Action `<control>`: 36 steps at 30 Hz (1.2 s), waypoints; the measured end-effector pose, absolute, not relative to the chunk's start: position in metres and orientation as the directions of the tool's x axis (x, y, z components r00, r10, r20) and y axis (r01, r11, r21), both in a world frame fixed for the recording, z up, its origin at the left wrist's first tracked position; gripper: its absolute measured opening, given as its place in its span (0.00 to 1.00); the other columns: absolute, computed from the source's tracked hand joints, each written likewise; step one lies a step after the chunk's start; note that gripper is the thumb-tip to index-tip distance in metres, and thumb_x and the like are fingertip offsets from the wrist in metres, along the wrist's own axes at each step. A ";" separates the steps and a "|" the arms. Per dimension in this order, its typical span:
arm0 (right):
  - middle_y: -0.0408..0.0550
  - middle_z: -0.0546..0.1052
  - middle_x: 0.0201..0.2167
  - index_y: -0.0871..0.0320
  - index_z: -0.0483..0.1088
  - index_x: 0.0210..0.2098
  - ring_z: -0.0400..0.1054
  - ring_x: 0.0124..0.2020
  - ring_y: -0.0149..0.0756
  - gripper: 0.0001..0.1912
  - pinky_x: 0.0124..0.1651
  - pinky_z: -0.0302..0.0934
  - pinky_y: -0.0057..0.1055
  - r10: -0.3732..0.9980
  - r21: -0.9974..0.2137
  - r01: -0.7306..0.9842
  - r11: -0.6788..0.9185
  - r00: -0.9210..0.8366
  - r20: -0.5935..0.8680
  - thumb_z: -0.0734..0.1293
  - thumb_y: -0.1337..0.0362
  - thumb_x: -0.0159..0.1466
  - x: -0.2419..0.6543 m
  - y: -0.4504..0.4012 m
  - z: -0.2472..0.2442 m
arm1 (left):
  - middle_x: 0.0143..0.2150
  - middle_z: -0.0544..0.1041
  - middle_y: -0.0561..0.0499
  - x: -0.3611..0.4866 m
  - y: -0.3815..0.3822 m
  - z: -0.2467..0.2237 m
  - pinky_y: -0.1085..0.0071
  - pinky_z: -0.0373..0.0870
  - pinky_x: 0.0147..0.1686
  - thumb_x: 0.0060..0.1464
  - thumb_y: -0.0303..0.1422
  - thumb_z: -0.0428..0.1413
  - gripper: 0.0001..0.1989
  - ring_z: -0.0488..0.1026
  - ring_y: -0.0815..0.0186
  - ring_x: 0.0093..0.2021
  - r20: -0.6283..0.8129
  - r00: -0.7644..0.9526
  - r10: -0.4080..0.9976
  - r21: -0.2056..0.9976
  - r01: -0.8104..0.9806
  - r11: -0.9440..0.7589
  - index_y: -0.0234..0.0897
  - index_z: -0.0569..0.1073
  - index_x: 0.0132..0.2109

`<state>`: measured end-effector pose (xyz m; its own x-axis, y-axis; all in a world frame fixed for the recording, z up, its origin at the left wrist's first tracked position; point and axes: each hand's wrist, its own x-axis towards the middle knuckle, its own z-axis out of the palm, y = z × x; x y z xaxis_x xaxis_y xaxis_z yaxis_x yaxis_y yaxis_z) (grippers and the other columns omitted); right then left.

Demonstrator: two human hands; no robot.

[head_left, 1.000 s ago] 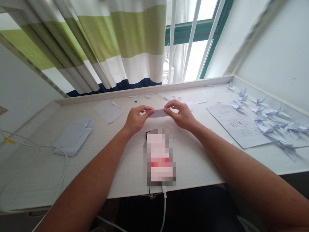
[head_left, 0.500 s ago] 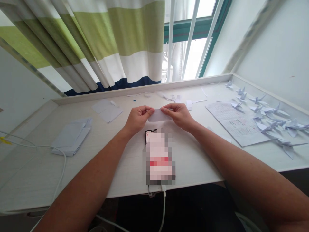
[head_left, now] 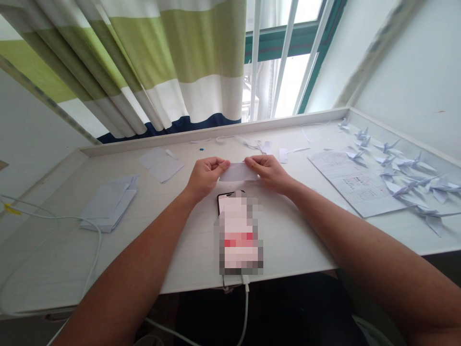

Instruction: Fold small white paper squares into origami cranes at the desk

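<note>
A small white piece of paper (head_left: 238, 172) with a straight upper edge, apparently folded, is stretched between my two hands above the desk. My left hand (head_left: 209, 174) pinches its left end between thumb and fingers. At the right end, my right hand (head_left: 267, 170) grips it the same way. Just below the paper lies a phone (head_left: 238, 233) with its screen blurred out and a white cable plugged into its lower end.
Several folded paper cranes (head_left: 403, 187) and a written sheet (head_left: 355, 185) occupy the right side. On the left are a paper stack (head_left: 108, 204), loose sheets (head_left: 162, 163) and a white cable (head_left: 95, 254). Paper scraps (head_left: 264, 145) lie behind my hands, before the curtain (head_left: 173, 62).
My right hand has shifted slightly to the right along the paper, so more of its upper edge shows between my hands. My left hand has hardly moved.
</note>
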<state>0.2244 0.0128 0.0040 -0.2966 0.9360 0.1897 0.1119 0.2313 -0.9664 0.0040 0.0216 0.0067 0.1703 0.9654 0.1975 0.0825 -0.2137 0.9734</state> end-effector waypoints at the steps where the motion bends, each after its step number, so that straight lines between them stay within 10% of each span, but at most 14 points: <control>1: 0.40 0.65 0.22 0.57 0.69 0.27 0.54 0.24 0.29 0.32 0.27 0.47 0.30 0.934 -0.967 0.118 0.226 -0.308 0.181 0.69 0.33 0.64 0.225 0.013 0.004 | 0.30 0.82 0.47 0.004 0.023 0.006 0.68 0.69 0.30 0.44 0.59 0.71 0.28 0.73 0.64 0.29 0.198 0.174 0.965 0.973 0.082 -0.215 0.36 0.84 0.34; 22: 0.40 0.66 0.20 0.56 0.80 0.34 0.55 0.23 0.30 0.24 0.27 0.50 0.32 0.935 -0.873 0.342 0.349 -0.196 0.296 0.67 0.42 0.70 0.232 0.019 -0.001 | 0.36 0.84 0.46 -0.003 0.027 0.002 0.71 0.75 0.25 0.48 0.55 0.71 0.25 0.76 0.63 0.34 0.218 0.111 0.970 0.969 0.097 -0.228 0.37 0.86 0.40; 36: 0.50 0.82 0.31 0.56 0.85 0.42 0.74 0.33 0.39 0.23 0.39 0.68 0.39 0.936 -0.893 0.291 0.344 -0.179 0.302 0.71 0.42 0.68 0.234 0.020 0.000 | 0.37 0.85 0.45 -0.005 0.029 0.001 0.71 0.72 0.28 0.51 0.52 0.70 0.22 0.75 0.64 0.34 0.255 0.144 0.956 0.957 0.106 -0.272 0.38 0.87 0.40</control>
